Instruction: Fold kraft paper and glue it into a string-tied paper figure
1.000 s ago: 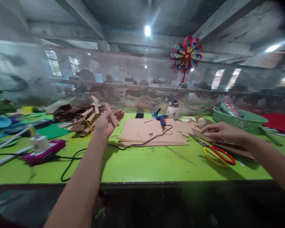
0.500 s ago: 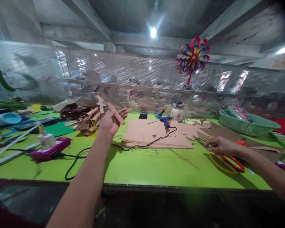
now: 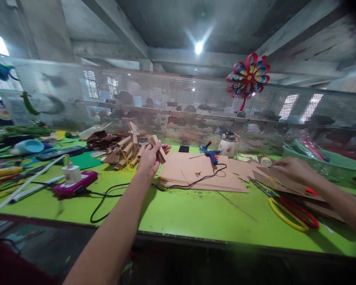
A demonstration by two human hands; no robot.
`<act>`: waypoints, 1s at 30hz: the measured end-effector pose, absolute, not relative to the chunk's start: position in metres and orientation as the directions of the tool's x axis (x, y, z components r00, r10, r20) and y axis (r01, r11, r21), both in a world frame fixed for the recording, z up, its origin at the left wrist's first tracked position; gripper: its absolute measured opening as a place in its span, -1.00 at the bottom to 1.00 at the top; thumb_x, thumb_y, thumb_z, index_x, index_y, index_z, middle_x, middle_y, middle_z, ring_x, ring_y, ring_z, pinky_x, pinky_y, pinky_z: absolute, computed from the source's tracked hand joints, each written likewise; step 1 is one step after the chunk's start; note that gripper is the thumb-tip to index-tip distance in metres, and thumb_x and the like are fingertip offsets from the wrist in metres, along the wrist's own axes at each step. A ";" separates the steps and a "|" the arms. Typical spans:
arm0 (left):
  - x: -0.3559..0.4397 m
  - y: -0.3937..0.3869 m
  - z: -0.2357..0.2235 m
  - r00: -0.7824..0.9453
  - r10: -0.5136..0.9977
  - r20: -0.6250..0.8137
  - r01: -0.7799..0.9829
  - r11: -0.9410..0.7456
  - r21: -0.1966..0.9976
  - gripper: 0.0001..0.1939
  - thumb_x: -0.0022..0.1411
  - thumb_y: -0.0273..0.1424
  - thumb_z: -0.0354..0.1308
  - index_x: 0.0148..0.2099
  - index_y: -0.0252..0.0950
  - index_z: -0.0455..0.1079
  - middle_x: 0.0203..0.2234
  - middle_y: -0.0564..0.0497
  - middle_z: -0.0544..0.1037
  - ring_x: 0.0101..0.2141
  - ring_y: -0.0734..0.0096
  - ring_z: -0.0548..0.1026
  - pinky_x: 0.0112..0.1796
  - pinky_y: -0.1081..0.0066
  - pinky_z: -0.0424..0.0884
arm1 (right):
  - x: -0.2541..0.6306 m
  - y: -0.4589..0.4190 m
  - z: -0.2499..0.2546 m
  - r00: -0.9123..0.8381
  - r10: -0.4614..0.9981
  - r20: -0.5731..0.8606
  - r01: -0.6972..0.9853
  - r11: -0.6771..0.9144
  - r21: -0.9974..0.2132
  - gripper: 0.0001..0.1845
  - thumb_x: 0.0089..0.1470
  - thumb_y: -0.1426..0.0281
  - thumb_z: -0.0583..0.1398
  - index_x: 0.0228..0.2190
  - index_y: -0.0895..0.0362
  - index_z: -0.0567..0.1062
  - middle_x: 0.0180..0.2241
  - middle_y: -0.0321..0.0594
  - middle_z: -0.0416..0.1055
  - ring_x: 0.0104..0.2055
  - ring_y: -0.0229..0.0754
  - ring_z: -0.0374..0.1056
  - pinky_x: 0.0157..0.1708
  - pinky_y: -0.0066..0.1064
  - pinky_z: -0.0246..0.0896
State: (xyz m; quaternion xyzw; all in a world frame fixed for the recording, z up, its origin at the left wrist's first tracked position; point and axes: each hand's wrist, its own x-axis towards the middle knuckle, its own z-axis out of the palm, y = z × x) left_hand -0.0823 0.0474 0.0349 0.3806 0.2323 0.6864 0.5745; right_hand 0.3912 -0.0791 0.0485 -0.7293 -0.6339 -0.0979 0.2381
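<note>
My left hand is closed on a small folded strip of brown cardboard, held upright above the table, its edge pinched between thumb and fingers. Behind that hand lies a bundle of rolled and pleated brown paper pieces tied with yellow thread. Over to the right, my right hand reaches above dark brown card, fingers stretched toward a small tape roll. No object shows in its fingers. Scissors with red and yellow handles lie on the table below it.
A stack of brown cardboard bears a blue glue gun with a black cable. Behind stands a bottle. A green basket is at right; a purple power strip and tools are at left. A perforated screen borders the back.
My right hand has moved from the scissors up and away toward the tape roll, leaving the scissors on the table. My left hand still holds the cardboard strip. The view has shifted slightly left.
</note>
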 end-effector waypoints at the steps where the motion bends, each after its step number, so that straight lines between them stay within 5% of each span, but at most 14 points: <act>1: -0.077 0.045 0.033 -0.027 0.963 0.268 -0.609 -0.228 0.760 -0.94 0.18 -0.49 0.09 -0.32 -0.37 0.25 -0.50 -0.09 0.53 -0.41 0.33 0.55 -0.32 0.33 0.48 | 0.362 -0.076 0.048 0.100 0.869 0.485 0.973 0.016 -0.230 -0.86 -0.14 0.32 0.23 -0.51 0.11 0.57 -0.32 0.04 0.51 -0.29 0.08 0.36 -0.33 -0.18 0.16; 6: -0.046 0.027 0.023 0.113 0.949 0.293 -0.593 -0.172 0.786 -0.80 0.11 -0.45 0.18 -0.26 -0.29 0.20 -0.50 -0.06 0.52 -0.40 0.30 0.55 -0.29 0.27 0.47 | 0.195 -0.061 0.039 -0.131 0.891 0.434 0.663 0.404 -0.630 -0.79 -0.06 0.25 0.19 -0.35 0.03 0.55 -0.25 -0.17 0.48 -0.20 -0.04 0.34 -0.30 -0.25 0.28; 12: -0.032 0.017 0.012 0.112 0.928 0.356 -0.543 -0.243 0.804 -0.67 0.03 -0.39 0.25 -0.19 -0.20 0.18 -0.48 0.01 0.48 -0.45 0.36 0.52 -0.35 0.31 0.44 | 0.104 -0.039 0.013 -0.341 0.935 0.097 0.168 0.162 -0.972 -0.61 -0.10 0.23 0.26 -0.21 0.15 0.45 -0.25 -0.07 0.47 -0.28 -0.10 0.41 -0.62 -0.51 0.21; 17: -0.033 0.017 0.013 0.094 0.913 0.397 -0.479 -0.307 0.822 -0.65 0.03 -0.34 0.24 -0.16 -0.23 0.19 -0.52 0.07 0.43 -0.54 0.49 0.46 -0.44 0.44 0.40 | 0.103 -0.032 0.001 -0.249 0.968 0.010 0.144 0.047 -0.988 -0.62 -0.16 0.23 0.29 -0.31 0.22 0.46 -0.44 -0.10 0.48 -0.43 -0.19 0.40 -0.58 -0.49 0.20; 25: -0.025 0.015 0.007 0.273 0.772 0.574 -0.220 -0.531 0.818 -0.69 0.09 -0.39 0.14 -0.09 -0.32 0.27 -0.51 0.08 0.39 -0.53 0.54 0.38 -0.46 0.49 0.39 | 0.127 -0.028 0.033 0.066 0.852 0.519 0.295 0.480 -0.826 -0.65 -0.09 0.15 0.22 -0.39 0.21 0.52 -0.47 -0.19 0.42 -0.44 -0.25 0.24 -0.41 -0.39 0.19; 30: -0.023 0.010 0.002 0.387 0.697 0.604 -0.042 -0.641 0.766 -0.56 0.12 -0.47 0.04 0.09 -0.26 0.23 -0.28 -0.04 0.46 -0.47 0.53 0.38 -0.46 0.53 0.35 | 0.130 -0.031 0.046 0.064 0.892 0.447 0.247 0.420 -0.873 -0.59 -0.07 0.08 0.19 -0.56 0.21 0.48 -0.57 -0.24 0.32 -0.52 -0.30 0.15 -0.54 -0.44 0.06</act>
